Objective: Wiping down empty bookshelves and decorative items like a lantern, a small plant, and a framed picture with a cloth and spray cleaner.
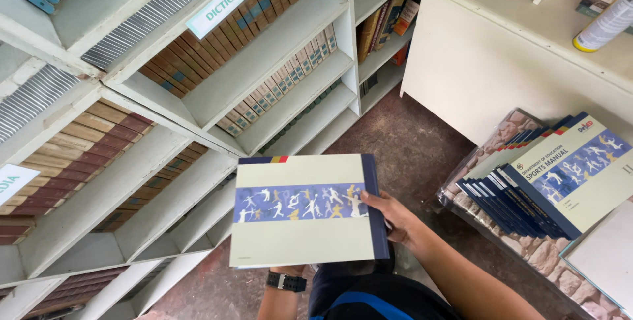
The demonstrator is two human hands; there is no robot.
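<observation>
While both hands steady it flat for viewing, the cream, blue-spined softcover book point(300, 211) hovers before white shelves point(277, 63); right hand point(395, 218) grips its spine edge, left hand point(288, 270) supports underneath, mostly hidden.

One camera on the head, looking down

The camera sits on the person's head and looks almost straight down, tipped a little. It is close to the book point(303, 209) held out in front, and the floor point(395, 155) is far below. White shelves point(264, 49) fill the left side and lean across the view. A counter point(501, 49) and a stack of books point(547, 175) sit on the right.
</observation>
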